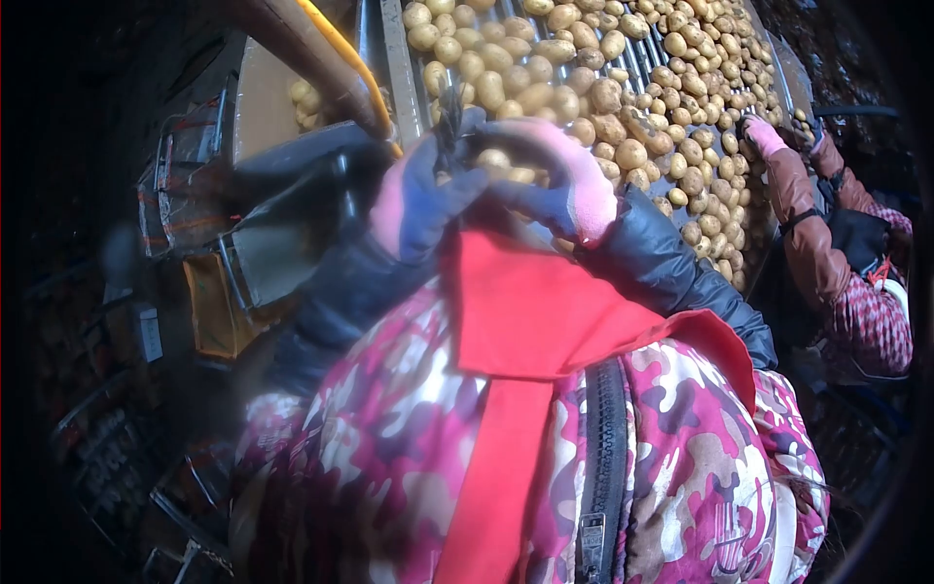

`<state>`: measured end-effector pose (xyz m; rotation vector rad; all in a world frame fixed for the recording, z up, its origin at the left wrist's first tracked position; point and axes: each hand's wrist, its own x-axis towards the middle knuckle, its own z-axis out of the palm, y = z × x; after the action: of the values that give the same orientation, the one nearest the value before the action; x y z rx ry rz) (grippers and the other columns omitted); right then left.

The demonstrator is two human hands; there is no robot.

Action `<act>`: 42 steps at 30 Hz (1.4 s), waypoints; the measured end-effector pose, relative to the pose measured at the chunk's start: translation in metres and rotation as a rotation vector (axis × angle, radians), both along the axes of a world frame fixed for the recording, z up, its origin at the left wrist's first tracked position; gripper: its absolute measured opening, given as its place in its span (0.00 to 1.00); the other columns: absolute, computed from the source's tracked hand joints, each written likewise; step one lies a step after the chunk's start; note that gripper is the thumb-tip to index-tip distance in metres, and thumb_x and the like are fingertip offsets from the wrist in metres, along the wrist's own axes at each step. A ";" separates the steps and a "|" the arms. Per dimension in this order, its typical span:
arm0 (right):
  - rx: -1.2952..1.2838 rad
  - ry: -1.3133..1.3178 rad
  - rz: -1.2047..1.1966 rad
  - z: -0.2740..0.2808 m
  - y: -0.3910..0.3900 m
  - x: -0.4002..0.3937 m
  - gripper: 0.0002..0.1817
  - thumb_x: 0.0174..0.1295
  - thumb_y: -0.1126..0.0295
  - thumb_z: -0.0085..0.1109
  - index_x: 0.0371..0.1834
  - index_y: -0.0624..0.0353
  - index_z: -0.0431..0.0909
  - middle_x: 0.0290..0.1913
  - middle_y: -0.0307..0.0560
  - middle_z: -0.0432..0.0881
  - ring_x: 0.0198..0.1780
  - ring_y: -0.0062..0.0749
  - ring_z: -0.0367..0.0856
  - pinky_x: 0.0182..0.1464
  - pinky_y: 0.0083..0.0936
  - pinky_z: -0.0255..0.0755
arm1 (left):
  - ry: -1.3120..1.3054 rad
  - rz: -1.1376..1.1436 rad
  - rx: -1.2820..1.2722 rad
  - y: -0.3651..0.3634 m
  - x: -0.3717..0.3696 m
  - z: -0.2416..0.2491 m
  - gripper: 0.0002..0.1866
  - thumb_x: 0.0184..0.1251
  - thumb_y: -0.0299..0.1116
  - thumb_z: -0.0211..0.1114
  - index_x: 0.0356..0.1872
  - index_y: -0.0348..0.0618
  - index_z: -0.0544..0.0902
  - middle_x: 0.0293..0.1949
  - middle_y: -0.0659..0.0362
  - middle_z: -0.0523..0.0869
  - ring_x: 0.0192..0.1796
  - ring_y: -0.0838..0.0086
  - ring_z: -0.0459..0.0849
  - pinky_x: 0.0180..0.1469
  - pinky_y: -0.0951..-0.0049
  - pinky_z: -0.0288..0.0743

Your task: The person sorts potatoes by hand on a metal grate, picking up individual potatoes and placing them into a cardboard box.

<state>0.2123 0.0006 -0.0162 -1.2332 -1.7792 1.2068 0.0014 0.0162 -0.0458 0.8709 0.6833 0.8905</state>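
Observation:
Both my hands wear pink and blue gloves and meet in front of my chest at the near edge of a bed of potatoes (491, 90). My left hand (416, 200) is closed at the fingertips near a dark, thin, blurred thing (450, 125), whose kind I cannot make out. My right hand (559, 175) curves in from the other side, thumb well apart from its fingers. Its fingertips come close to the dark thing; whether they touch it is blurred. Between the hands a few potatoes (493, 158) show through the gap.
Metal rollers (637, 60) show under the potatoes. A brown post with a yellow edge (326, 60) stands at the left, beside a metal rail (397, 63). At the right, another person's pink-gloved hand (765, 136) reaches onto the potatoes. An orange-brown panel (216, 307) is lower left.

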 end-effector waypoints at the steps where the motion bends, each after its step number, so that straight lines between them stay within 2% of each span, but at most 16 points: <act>1: 0.113 -0.066 0.039 0.003 0.001 -0.001 0.29 0.64 0.69 0.78 0.68 0.57 0.81 0.67 0.55 0.81 0.67 0.46 0.83 0.71 0.38 0.76 | -0.077 -0.024 -0.069 -0.002 -0.001 0.007 0.27 0.77 0.33 0.68 0.71 0.35 0.73 0.56 0.59 0.84 0.57 0.76 0.84 0.59 0.74 0.80; 4: 0.267 -0.151 0.148 0.003 0.002 -0.019 0.24 0.64 0.70 0.77 0.63 0.58 0.83 0.64 0.56 0.82 0.65 0.49 0.82 0.69 0.39 0.75 | -0.218 -0.167 -0.114 -0.006 -0.015 -0.016 0.25 0.78 0.36 0.67 0.70 0.37 0.74 0.53 0.62 0.83 0.54 0.78 0.83 0.58 0.74 0.79; 6: 0.179 -0.099 0.196 0.003 -0.002 -0.035 0.28 0.65 0.69 0.77 0.67 0.60 0.80 0.65 0.58 0.81 0.68 0.51 0.80 0.69 0.41 0.75 | -0.146 -0.081 -0.023 -0.016 -0.031 -0.025 0.27 0.79 0.38 0.65 0.73 0.40 0.75 0.52 0.64 0.83 0.54 0.81 0.79 0.58 0.75 0.75; 8: -0.095 -0.055 0.097 0.008 -0.008 -0.050 0.32 0.65 0.72 0.74 0.73 0.62 0.75 0.68 0.58 0.80 0.68 0.48 0.81 0.69 0.41 0.76 | -0.373 -0.076 -0.271 -0.027 -0.068 -0.026 0.30 0.79 0.41 0.66 0.76 0.39 0.73 0.57 0.59 0.86 0.55 0.77 0.85 0.58 0.77 0.80; 13: -0.376 0.068 -0.169 0.020 -0.008 -0.074 0.24 0.73 0.78 0.61 0.72 0.65 0.75 0.54 0.47 0.85 0.53 0.26 0.83 0.58 0.26 0.78 | -0.360 0.552 -0.813 -0.051 -0.187 -0.047 0.19 0.77 0.38 0.67 0.62 0.41 0.84 0.54 0.51 0.89 0.51 0.66 0.91 0.49 0.71 0.91; 16: -0.293 -0.138 -0.180 0.028 -0.012 -0.049 0.19 0.77 0.72 0.57 0.66 0.66 0.80 0.52 0.43 0.86 0.47 0.23 0.83 0.51 0.23 0.78 | -0.704 0.622 -0.729 -0.035 -0.281 -0.061 0.17 0.77 0.37 0.66 0.59 0.37 0.83 0.51 0.52 0.89 0.50 0.66 0.91 0.50 0.70 0.91; 18: -0.271 -0.042 -0.212 0.008 -0.019 -0.035 0.18 0.77 0.69 0.56 0.65 0.66 0.82 0.49 0.43 0.87 0.44 0.24 0.83 0.48 0.22 0.77 | -0.546 0.860 -0.482 0.000 -0.350 -0.044 0.17 0.78 0.37 0.66 0.58 0.35 0.80 0.49 0.54 0.87 0.49 0.69 0.89 0.52 0.72 0.89; 19: -0.381 -0.096 -0.183 0.010 -0.018 -0.025 0.20 0.79 0.71 0.55 0.69 0.69 0.77 0.59 0.49 0.85 0.58 0.32 0.84 0.61 0.30 0.80 | -0.527 0.968 -0.426 0.019 -0.384 -0.032 0.18 0.78 0.38 0.65 0.58 0.35 0.80 0.49 0.53 0.86 0.52 0.67 0.88 0.54 0.70 0.88; 22: -0.357 -0.069 -0.186 -0.010 -0.016 -0.003 0.19 0.79 0.72 0.54 0.69 0.67 0.78 0.59 0.49 0.85 0.55 0.34 0.86 0.58 0.30 0.82 | -0.442 1.358 -0.447 0.063 -0.470 0.022 0.21 0.80 0.42 0.63 0.58 0.32 0.78 0.50 0.51 0.85 0.63 0.62 0.83 0.61 0.63 0.87; 27: -0.312 -0.055 -0.307 -0.009 -0.020 -0.003 0.19 0.79 0.72 0.55 0.69 0.67 0.78 0.59 0.50 0.86 0.54 0.32 0.86 0.57 0.30 0.82 | 0.199 1.244 -0.280 0.063 -0.600 -0.113 0.27 0.82 0.58 0.53 0.62 0.44 0.76 0.56 0.53 0.81 0.63 0.59 0.81 0.68 0.57 0.80; 30: -0.117 -0.232 -0.197 -0.040 -0.027 0.024 0.19 0.80 0.73 0.55 0.69 0.67 0.78 0.59 0.50 0.86 0.53 0.31 0.87 0.58 0.30 0.82 | 0.315 1.351 -0.291 0.056 -0.568 -0.128 0.22 0.82 0.53 0.52 0.60 0.48 0.78 0.52 0.55 0.82 0.56 0.62 0.82 0.59 0.59 0.78; 31: -0.187 -0.077 -0.299 -0.019 -0.032 -0.006 0.16 0.76 0.77 0.54 0.62 0.66 0.82 0.55 0.49 0.88 0.53 0.33 0.87 0.56 0.30 0.81 | 0.423 1.305 -0.243 0.057 -0.542 -0.120 0.21 0.81 0.50 0.54 0.60 0.46 0.79 0.51 0.55 0.83 0.54 0.63 0.83 0.57 0.60 0.79; 32: -0.123 -0.238 -0.211 0.014 -0.035 -0.026 0.15 0.75 0.75 0.57 0.61 0.66 0.82 0.54 0.50 0.88 0.53 0.35 0.88 0.56 0.32 0.82 | 0.547 1.208 -0.166 0.058 -0.510 -0.118 0.19 0.80 0.47 0.55 0.59 0.45 0.80 0.50 0.55 0.84 0.53 0.64 0.83 0.56 0.61 0.79; 36: 0.204 -0.538 -0.029 0.013 -0.060 -0.022 0.11 0.69 0.63 0.64 0.49 0.55 0.83 0.47 0.58 0.85 0.47 0.55 0.86 0.49 0.42 0.81 | 0.796 0.485 0.292 0.023 -0.333 -0.104 0.15 0.77 0.36 0.61 0.55 0.39 0.85 0.46 0.55 0.88 0.46 0.67 0.86 0.50 0.65 0.81; 38: 0.121 -0.641 0.101 0.033 -0.069 -0.021 0.15 0.65 0.63 0.65 0.53 0.53 0.83 0.53 0.56 0.84 0.54 0.52 0.84 0.55 0.43 0.79 | 0.750 0.146 0.564 -0.010 -0.238 -0.071 0.13 0.75 0.30 0.64 0.54 0.36 0.87 0.44 0.54 0.90 0.43 0.69 0.87 0.47 0.67 0.82; 42: 0.499 -0.676 0.018 -0.008 -0.099 0.012 0.23 0.61 0.65 0.65 0.60 0.54 0.78 0.64 0.52 0.80 0.66 0.52 0.77 0.69 0.50 0.69 | 0.707 -0.264 1.100 -0.028 -0.114 0.024 0.18 0.73 0.24 0.69 0.61 0.30 0.83 0.55 0.40 0.87 0.56 0.53 0.89 0.59 0.58 0.84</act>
<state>0.2246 -0.0982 -0.0239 -1.3977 -2.3741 0.2950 -0.1130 -0.0120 -0.0218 2.2740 0.6179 0.6699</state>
